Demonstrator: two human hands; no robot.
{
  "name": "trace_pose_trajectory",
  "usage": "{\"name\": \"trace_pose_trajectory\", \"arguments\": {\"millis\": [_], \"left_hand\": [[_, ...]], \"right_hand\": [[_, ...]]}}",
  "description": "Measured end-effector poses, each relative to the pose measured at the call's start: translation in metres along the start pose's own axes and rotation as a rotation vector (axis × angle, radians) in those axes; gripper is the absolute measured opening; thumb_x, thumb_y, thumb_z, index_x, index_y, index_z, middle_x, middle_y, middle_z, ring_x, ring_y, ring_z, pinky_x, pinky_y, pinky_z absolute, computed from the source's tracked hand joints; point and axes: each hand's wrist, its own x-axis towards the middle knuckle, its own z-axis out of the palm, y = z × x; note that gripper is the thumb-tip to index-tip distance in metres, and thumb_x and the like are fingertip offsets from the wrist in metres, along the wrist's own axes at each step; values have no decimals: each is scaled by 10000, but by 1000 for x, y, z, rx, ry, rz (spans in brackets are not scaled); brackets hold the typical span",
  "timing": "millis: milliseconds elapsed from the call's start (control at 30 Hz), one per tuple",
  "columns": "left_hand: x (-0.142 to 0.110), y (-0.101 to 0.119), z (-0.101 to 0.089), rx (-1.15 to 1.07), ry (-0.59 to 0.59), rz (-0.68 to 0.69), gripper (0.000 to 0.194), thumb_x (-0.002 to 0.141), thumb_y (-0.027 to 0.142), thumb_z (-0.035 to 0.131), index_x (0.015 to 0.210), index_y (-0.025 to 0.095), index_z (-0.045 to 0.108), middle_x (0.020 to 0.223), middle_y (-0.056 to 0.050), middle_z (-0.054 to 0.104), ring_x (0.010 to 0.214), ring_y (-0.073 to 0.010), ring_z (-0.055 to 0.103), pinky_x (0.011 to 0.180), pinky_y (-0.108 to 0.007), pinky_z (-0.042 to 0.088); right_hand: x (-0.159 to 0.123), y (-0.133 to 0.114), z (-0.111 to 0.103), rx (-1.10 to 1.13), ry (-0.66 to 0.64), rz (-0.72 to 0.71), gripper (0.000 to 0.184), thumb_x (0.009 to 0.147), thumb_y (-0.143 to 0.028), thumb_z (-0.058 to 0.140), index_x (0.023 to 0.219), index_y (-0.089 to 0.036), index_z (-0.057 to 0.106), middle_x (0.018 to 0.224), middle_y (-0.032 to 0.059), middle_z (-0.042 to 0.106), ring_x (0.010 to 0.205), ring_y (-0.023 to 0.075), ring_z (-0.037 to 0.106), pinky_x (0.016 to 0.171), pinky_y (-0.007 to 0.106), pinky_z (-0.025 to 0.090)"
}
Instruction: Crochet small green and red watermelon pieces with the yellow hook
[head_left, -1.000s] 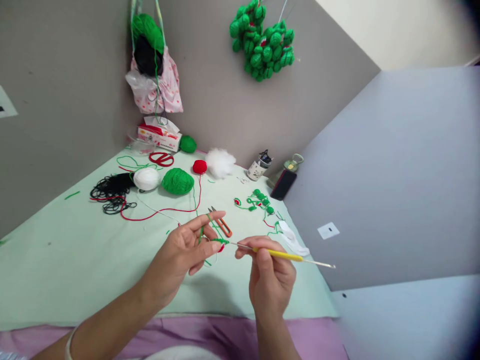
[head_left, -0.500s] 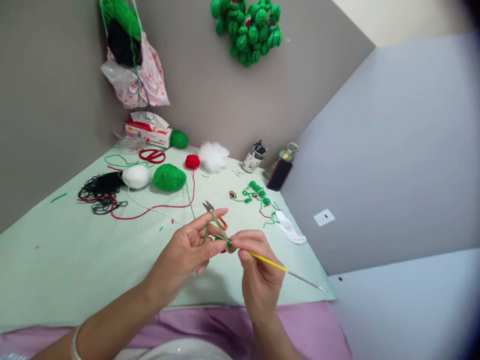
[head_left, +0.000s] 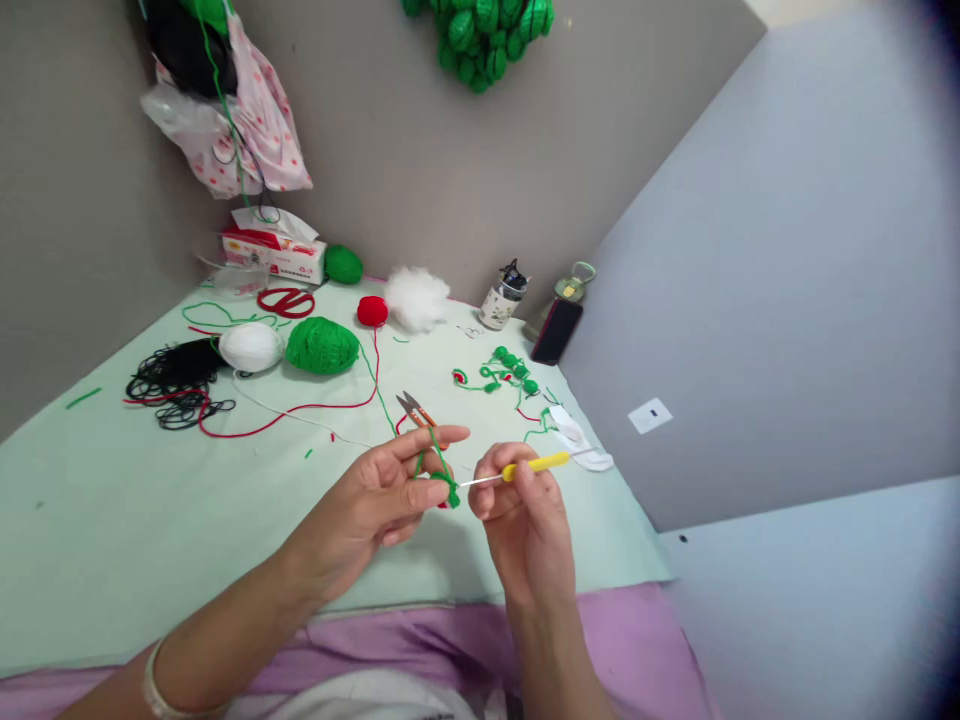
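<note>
My left hand [head_left: 379, 495] pinches a small green crochet piece [head_left: 445, 487], with green yarn [head_left: 431, 448] looped over its raised forefinger. My right hand [head_left: 517, 515] is closed on a yellow-handled crochet hook [head_left: 534, 464], whose metal tip points left into the green piece. The yarn strand runs back across the pale green table [head_left: 112, 520] to a green yarn ball [head_left: 322, 346]. Orange-handled thread snips [head_left: 415, 408] lie on the table just beyond my left fingers.
A white yarn ball [head_left: 250, 346], tangled black yarn [head_left: 169, 382], a red ball [head_left: 372, 311], white stuffing [head_left: 417, 298], several small green crochet pieces [head_left: 510, 368], a phone [head_left: 556, 331], a small jar [head_left: 501, 301], a tissue box [head_left: 274, 256]. Grey walls enclose the corner.
The hook has swung from pointing down-right to nearly level with its handle up to the right. The view has drifted so table objects sit higher-left. Both hands kept their grip.
</note>
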Motion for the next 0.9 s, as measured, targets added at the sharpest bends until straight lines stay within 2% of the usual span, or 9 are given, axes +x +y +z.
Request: {"name": "trace_pose_trajectory", "arguments": {"millis": [67,167,267,333,400,500,600,700,900], "left_hand": [[0,-4,2,92,111,75,474,783,268,763,1242,280,648,868,10,543,556,-38,349,424,-151,270],[0,-8,6,175,234,155,476,785,264,764,1245,296,647,831,25,543,551,-37,356,460,-154,306],[-1,-9,8,50,216,107,522,782,262,766,1285,273,624,706,53,459,506,-29,289,436,-149,261],[-1,-7,7,-87,151,4,483,795,267,753,1263,225,646,646,71,394,470,-17,195,409,-146,214],[1,-5,5,-172,122,-61,421,802,247,745,1214,192,679,628,80,369,460,-8,132,397,-141,192],[3,-6,6,-141,212,33,445,774,199,768,1210,227,683,740,46,481,469,4,217,407,-133,229],[4,-10,9,-94,263,109,510,768,207,777,1257,278,650,829,26,531,514,-8,323,441,-131,294],[3,-11,6,-168,172,-22,419,803,225,747,1217,227,684,685,54,441,478,-7,224,425,-126,268],[0,-8,1,-47,214,70,435,793,211,749,1219,269,685,817,15,549,546,-28,349,484,-139,353]], "right_hand": [[-1,5,3,-88,-25,-14,192,941,-317,550,912,-207,704,755,14,596,592,97,560,565,240,466],[-5,16,8,-460,2,-264,196,944,-237,539,970,-256,732,866,33,603,703,127,596,621,277,495],[-9,26,11,-888,61,-673,319,908,-125,570,1116,-324,709,985,52,631,876,169,623,727,320,526],[-10,25,9,-968,49,-786,374,894,-85,573,1161,-321,686,1022,61,643,921,182,623,749,332,530],[-9,21,8,-872,53,-694,319,913,-81,531,1106,-277,693,967,58,645,874,174,619,711,324,521],[-6,16,7,-661,70,-518,263,950,-113,475,989,-248,698,837,28,615,733,143,585,637,302,494],[-4,20,8,-744,19,-584,287,916,-81,532,1057,-262,705,921,42,634,814,154,611,686,309,506],[-3,23,5,-838,40,-676,317,882,-51,573,1076,-258,713,974,57,652,899,170,615,757,322,502],[4,20,2,-345,37,-335,204,955,-200,524,921,-246,720,852,18,629,699,118,551,634,277,459]]}}
